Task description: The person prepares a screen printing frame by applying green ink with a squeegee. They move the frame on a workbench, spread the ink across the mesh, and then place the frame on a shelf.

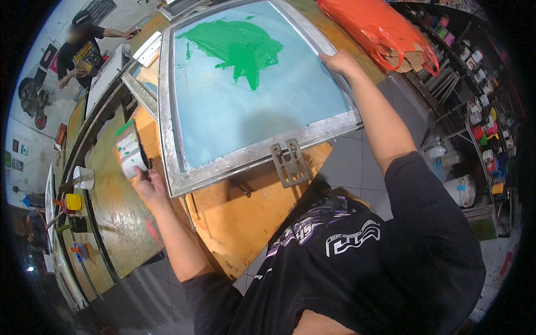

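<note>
A screen printing frame (pixel 170 128) with a metal border and pale blue mesh is in front of me, tilted over a wooden board. Thick green ink (pixel 231 47) is smeared across the far part of the mesh. My right hand (pixel 340 62) grips the frame's right edge. To the left of the frame, my left hand (pixel 151 185) holds a squeegee (pixel 130 152) by its lower end. Green ink marks its far edge and its pale metallic side. A slotted metal bracket (pixel 290 163) is fixed to the frame's near side.
Under the frame is an orange-brown board (pixel 240 223). An orange plastic bag (pixel 379 30) lies at the far right. A long worktable (pixel 120 223) on the left bears a white container (pixel 84 177) and a yellow one (pixel 72 202). Another person (pixel 84 53) stands at the far left. Shelves (pixel 486 128) with bottles line the right.
</note>
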`<state>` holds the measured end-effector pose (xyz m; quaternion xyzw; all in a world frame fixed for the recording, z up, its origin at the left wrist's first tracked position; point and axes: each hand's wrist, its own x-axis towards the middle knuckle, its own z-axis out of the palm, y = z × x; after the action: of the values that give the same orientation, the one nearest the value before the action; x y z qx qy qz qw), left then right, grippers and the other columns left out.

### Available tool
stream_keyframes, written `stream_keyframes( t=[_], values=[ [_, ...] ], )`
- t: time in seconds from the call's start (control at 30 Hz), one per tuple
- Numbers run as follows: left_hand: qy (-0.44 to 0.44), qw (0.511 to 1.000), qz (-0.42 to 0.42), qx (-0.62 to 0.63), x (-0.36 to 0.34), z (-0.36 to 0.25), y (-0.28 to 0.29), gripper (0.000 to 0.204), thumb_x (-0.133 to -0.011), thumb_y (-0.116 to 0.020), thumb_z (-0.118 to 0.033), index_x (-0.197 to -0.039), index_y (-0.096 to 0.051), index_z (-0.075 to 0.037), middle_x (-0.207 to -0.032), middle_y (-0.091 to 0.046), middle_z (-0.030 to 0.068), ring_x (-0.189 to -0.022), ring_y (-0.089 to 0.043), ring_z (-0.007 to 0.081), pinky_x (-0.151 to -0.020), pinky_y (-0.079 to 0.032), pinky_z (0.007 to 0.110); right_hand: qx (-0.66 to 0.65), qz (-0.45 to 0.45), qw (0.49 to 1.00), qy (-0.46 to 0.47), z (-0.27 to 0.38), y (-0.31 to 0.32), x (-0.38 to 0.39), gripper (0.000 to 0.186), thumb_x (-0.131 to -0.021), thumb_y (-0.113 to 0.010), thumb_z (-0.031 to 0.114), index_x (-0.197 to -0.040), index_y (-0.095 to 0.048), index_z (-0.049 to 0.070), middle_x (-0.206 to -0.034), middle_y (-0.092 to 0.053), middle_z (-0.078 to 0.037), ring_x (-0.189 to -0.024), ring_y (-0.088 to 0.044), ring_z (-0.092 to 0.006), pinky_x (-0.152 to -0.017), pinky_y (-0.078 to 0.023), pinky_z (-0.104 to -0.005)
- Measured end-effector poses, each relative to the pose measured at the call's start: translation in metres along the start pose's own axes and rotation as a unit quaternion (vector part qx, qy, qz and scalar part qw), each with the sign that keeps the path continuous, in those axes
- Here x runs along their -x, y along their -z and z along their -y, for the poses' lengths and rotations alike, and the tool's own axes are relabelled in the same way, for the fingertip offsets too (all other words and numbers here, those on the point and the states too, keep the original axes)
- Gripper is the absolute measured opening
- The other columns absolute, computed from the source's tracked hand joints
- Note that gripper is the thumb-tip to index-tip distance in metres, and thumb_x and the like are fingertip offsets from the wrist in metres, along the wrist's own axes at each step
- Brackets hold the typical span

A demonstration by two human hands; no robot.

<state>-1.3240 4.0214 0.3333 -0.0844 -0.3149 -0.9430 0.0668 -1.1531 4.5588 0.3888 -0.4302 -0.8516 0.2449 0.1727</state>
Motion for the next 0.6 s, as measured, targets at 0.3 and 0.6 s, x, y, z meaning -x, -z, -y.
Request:
stream_keyframes(
  t=[0.3, 0.6],
  values=[
    [0.040, 0.999, -0.020, -0.024, 0.049, -0.044, -0.070, 0.021, -0.090, -0.044, -0.021, -0.095, -0.055, -0.003, -0.091, -0.060, 0.0079, -0.072, -0.053, 0.0145, -0.090, -0.035, 0.047, -0.010, -0.152, 0.987, 0.051, -0.012, 0.043, 0.027, 0.071, -0.073, -0.057, 0.050, -0.120, -0.043, -0.002, -0.122, -0.043, -0.025, -0.110, -0.046, -0.0370, -0.091, -0.038, -0.0402],
    [0.054, 0.989, 0.138, 0.029, 0.116, -0.087, -0.094, 0.029, -0.091, -0.042, -0.019, -0.116, -0.047, -0.004, -0.113, -0.055, 0.0112, -0.102, -0.050, 0.0204, -0.084, -0.034, 0.040, -0.370, -0.117, 0.912, 0.136, -0.085, 0.091, 0.146, 0.050, -0.081, -0.061, 0.022, -0.121, -0.041, 0.000, -0.108, -0.048, -0.010, -0.093, -0.049, -0.0154, -0.080, -0.040, -0.0284]
  ],
)
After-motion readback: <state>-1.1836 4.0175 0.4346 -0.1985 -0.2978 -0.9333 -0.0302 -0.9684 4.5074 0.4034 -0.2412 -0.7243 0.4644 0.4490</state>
